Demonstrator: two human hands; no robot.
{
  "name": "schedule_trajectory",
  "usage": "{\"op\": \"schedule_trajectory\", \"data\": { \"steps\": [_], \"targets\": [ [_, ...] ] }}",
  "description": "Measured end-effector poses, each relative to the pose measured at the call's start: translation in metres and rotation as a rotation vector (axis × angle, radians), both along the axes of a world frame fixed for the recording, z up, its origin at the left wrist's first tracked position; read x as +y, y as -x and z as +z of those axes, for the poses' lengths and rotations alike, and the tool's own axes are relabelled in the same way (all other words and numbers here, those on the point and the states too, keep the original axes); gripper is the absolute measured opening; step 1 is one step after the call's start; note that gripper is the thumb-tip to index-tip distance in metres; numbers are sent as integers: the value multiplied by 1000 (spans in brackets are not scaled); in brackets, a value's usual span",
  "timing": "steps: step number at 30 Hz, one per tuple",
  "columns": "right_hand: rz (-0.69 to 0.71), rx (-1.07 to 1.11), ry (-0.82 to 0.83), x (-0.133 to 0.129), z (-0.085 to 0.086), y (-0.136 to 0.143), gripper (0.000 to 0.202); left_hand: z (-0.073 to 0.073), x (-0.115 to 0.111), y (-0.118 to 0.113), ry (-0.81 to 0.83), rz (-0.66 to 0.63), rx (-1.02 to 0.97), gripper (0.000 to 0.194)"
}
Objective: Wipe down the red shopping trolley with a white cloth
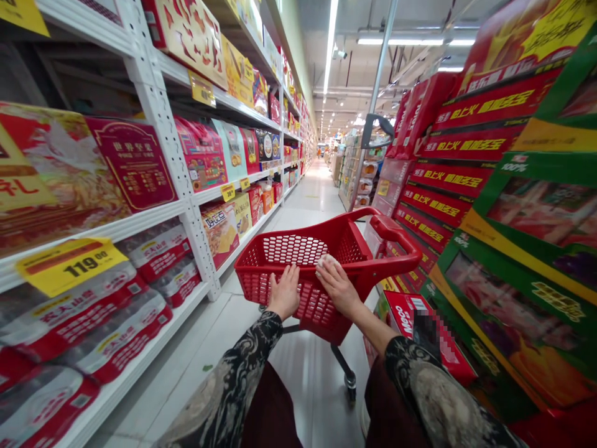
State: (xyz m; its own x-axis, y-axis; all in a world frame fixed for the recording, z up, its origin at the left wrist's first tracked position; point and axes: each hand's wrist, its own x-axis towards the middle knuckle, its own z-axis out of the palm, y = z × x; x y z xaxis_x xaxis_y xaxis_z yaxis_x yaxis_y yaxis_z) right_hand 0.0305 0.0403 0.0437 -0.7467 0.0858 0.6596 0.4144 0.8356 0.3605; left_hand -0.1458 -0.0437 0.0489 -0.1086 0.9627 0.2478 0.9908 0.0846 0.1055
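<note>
A red plastic shopping cart (261, 255) stands side-on in front of me, its handle (408, 249) at the right. My left hand (284, 291) lies against the near side of the basket, fingers stretched out, with nothing seen in it. A white wipe (327, 258) is under the fingers of my right hand (339, 287), pressed to the cart's near rim. Most of the wipe is hidden by those fingers. Holes pattern the basket walls, and a dark wheel (351, 386) shows below.
White shelves (186, 205) with boxed goods and bottled water packs (93, 317) line the left. Stacked red drink cases (452, 177) and green juice cartons (527, 261) rise close on the right. A red box (420, 323) sits low beside the cart. The aisle floor (317, 177) runs ahead.
</note>
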Motion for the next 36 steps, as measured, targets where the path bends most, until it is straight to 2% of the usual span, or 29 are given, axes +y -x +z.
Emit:
{"op": "schedule_trajectory", "data": {
  "steps": [3,6,9,11,15,17,19,21,24,26,31,36],
  "targets": [
    [4,12,39,1,-19,3,38,1,5,-4,15,19,-13,67],
    [32,-37,116,-3,-47,7,37,0,8,-6,29,25,-24,65],
    [53,-40,179,-9,-63,9,35,-1,7,-1,32,-32,-6,65],
    [84,9,193,-13,-56,11,36,0,6,9,32,-39,-7,66],
    [80,163,183,-14,-17,27,42,2,4,32,68,128,-73,70],
    [50,194,158,-12,-9,39,41,1,4,41,87,148,-76,70],
    [57,145,132,-10,-17,48,37,-1,4,45,88,129,-56,70],
    [80,74,123,-11,-37,52,34,-3,2,47,91,111,-36,71],
    [94,8,138,-12,-67,47,32,-5,0,46,89,102,-16,74],
    [101,-36,147,-13,-76,39,32,-5,-1,44,76,103,-19,75],
    [-9,-55,172,-7,-67,21,39,-5,-1,41,63,102,-28,73],
    [73,-46,142,2,-65,20,33,-3,0,40,89,73,-8,74]
  ]
}}
